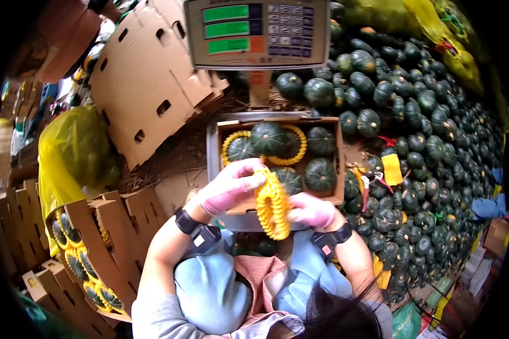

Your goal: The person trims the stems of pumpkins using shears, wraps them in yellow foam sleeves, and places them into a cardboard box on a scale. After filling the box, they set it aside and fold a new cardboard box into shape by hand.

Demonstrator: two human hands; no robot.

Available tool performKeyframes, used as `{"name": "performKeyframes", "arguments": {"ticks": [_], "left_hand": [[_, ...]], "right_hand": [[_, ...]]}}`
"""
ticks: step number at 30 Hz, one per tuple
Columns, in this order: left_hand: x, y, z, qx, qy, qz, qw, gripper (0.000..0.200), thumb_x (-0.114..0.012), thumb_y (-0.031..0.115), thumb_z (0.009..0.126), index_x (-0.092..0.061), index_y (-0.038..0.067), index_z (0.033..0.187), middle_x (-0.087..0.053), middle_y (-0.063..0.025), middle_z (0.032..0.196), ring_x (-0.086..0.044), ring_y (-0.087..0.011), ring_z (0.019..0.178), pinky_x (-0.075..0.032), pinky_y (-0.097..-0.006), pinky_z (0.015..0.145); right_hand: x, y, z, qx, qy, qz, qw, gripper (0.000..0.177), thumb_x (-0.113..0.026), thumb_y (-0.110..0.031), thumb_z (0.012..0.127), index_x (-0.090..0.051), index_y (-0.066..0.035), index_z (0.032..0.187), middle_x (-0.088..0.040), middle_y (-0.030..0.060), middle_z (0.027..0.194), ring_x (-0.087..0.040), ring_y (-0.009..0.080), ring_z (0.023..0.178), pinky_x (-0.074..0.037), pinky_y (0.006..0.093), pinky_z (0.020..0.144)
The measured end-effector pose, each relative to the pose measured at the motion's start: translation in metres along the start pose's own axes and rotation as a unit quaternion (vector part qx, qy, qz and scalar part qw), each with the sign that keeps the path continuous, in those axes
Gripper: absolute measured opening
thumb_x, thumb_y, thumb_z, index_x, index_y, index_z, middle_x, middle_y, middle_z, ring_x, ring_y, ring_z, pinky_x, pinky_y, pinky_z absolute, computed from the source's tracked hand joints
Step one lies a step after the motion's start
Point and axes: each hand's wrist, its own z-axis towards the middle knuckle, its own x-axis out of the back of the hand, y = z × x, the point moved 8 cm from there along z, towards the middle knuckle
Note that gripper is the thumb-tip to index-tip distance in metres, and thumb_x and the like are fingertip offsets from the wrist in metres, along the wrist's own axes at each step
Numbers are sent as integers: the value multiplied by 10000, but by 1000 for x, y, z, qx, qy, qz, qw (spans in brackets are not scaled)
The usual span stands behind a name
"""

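Yellow plastic bulges at your far left, a full sack (68, 152), and below it stand filled cartons (96, 226) with netted squashes showing at their edges. Next to the right, flattened cardboard boxes (147, 85) lean in a stack.

Your gloved left hand (232, 186) is clenched on the top of a yellow foam net (272, 206), and your right hand (311, 210) grasps its lower right side. The net hangs upright between them, above your knees.

Just beyond it sits an open box (223, 133) on a scale platform, holding dark green squashes (320, 174), some ringed by yellow nets. Your hands and the net cover the box's near edge and part of one squash. The scale display (258, 31) rises behind the box.

To the right lies a heap of loose squashes (413, 141), with a yellow tag (391, 169) lying on it near the box.
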Motion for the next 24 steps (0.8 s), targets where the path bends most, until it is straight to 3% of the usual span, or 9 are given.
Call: {"name": "performKeyframes", "arguments": {"ticks": [2,5,7,11,12,15,17,19,24], "left_hand": [[-1,-12,-6,56,-35,-147,987,348,-647,253,869,-524,46,1120,-579,-20,1012,-549,-98,916,-443,-251,833],[14,-12,-9,135,-59,153,977,241,-635,223,881,-596,32,1021,-580,-1,1013,-523,-61,895,-438,-231,796],[34,27,8,-51,81,316,944,165,-582,157,908,-589,5,970,-560,7,900,-492,-59,848,-435,-216,741],[75,21,41,-145,259,279,913,211,-554,163,923,-524,-5,1047,-527,5,873,-467,-57,819,-428,-222,732],[69,26,44,-151,258,265,917,226,-552,169,927,-513,7,1080,-521,8,876,-458,-55,818,-424,-220,734],[54,10,49,-173,239,197,935,205,-536,180,938,-511,29,1073,-508,19,882,-444,-52,817,-417,-210,727],[42,13,52,-178,211,338,900,166,-529,149,940,-515,41,1066,-504,35,867,-435,-33,808,-405,-191,714],[47,-1,63,-137,199,160,957,166,-525,137,942,-515,31,1070,-501,31,851,-429,-33,797,-404,-197,708],[60,3,72,-196,284,180,921,146,-543,132,936,-553,1,998,-553,11,870,-461,-52,800,-418,-207,727]], "right_hand": [[11,-19,-3,51,50,-33,997,372,-541,-259,920,-532,13,1173,-637,100,1035,-630,170,859,-510,280,718],[15,-40,-1,44,246,-2,968,249,-485,-182,939,-520,-11,1116,-633,82,871,-614,135,611,-462,216,415],[26,-62,13,10,335,-195,922,227,-465,-159,933,-527,-39,1115,-594,67,826,-585,128,614,-459,233,453],[50,-89,53,235,416,-603,639,234,-534,-190,911,-528,-35,1087,-566,174,911,-596,270,845,-489,354,656],[77,-74,61,169,443,-502,723,226,-535,-208,922,-528,-44,1079,-584,181,902,-600,275,816,-492,352,697],[57,-86,33,221,463,-496,701,201,-521,-200,936,-528,-54,1073,-602,163,885,-604,240,794,-484,325,719],[71,-77,19,203,454,-469,730,200,-523,-205,940,-526,-56,1072,-609,111,849,-590,175,785,-477,312,735],[76,-80,16,273,459,-483,694,199,-520,-217,941,-540,-44,1037,-604,98,823,-570,167,760,-469,302,724],[119,-76,26,253,494,-369,745,205,-557,-212,919,-581,-9,940,-599,70,786,-525,114,736,-450,275,704]]}}
